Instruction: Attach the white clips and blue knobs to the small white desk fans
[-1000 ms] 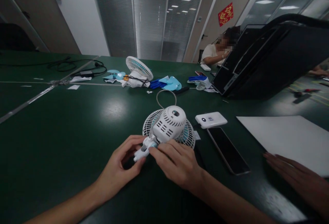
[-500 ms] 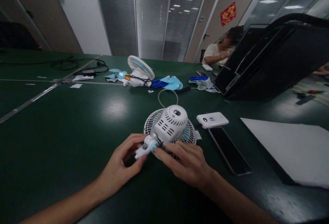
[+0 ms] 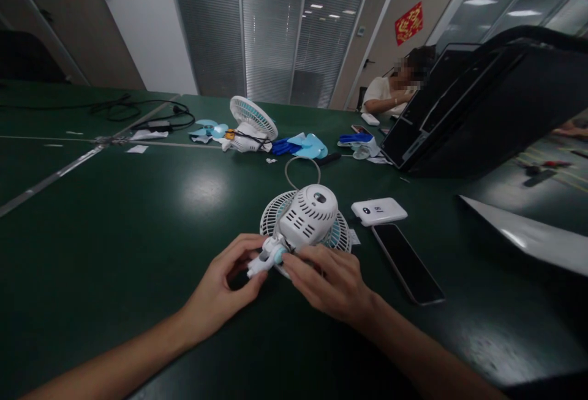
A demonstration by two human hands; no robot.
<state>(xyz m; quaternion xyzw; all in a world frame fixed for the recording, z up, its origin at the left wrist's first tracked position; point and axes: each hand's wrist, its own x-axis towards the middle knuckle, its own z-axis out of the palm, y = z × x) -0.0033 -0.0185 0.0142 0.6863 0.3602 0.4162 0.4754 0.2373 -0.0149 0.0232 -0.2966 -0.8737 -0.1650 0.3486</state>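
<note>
A small white fan (image 3: 309, 216) lies grille-down on the green table, its motor housing facing up. From its near side sticks out a white bracket (image 3: 264, 258) with a light-blue knob (image 3: 278, 255). My left hand (image 3: 233, 277) grips the bracket between thumb and fingers. At the knob are the fingertips of my right hand (image 3: 328, 277), closed around its right side and close to the housing. The fan's grille (image 3: 275, 210) shows beneath the housing, and a thin cable loops behind it.
To the right lie a white power bank (image 3: 380, 211), a dark phone (image 3: 408, 263) and a white sheet (image 3: 519, 234). Farther back are a second fan (image 3: 250, 127), light-blue blades (image 3: 309, 146), gloves (image 3: 362, 144) and cables (image 3: 160, 121). A large black case (image 3: 482, 106) stands right; a person (image 3: 388, 95) sits beyond.
The white sheet at the right has shifted and now appears tilted, with less of it showing. Both hands keep their places at the bracket and knob; the view has shifted slightly.
</note>
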